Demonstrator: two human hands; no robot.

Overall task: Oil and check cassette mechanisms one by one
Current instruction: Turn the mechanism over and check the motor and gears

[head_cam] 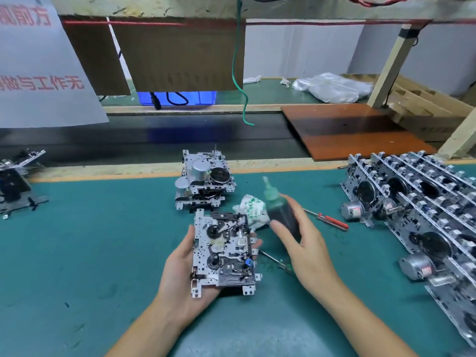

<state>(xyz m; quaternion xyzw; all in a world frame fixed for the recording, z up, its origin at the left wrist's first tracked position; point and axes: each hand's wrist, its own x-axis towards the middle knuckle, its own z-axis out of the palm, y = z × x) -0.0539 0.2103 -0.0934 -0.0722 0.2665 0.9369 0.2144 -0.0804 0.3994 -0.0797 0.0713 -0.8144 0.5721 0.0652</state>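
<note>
Right now your left hand [180, 276] holds one mechanism [223, 252] flat from below, fingers curled round its edges, just above the near middle of the bench [90, 240]. Your right hand [301, 243] grips the dark oil bottle [279, 212], with its pale green tip pointing up and a little to the far left. The tip is not over the mechanism yet.

Here is what could go wrong. If you squeeze hard while you tip the bottle, too much oil may come out and run onto parts that should stay dry. If the tip wobbles, the drop may miss its spot. The mechanism only rests in your hand, so a push from the bottle could tilt it or make it slip.

A stained rag [251, 208] lies just past the mechanism, touching the bottle's side or very near it. A red screwdriver [327, 220] lies to the right, and a thin green tool [277, 262] lies under your right hand; your wrist could bump it. A small stack [203, 181] of mechanisms sits farther off in the middle. Long rows [412, 215] of them wait on the right, so a wide swing of your elbow could knock them.
</note>
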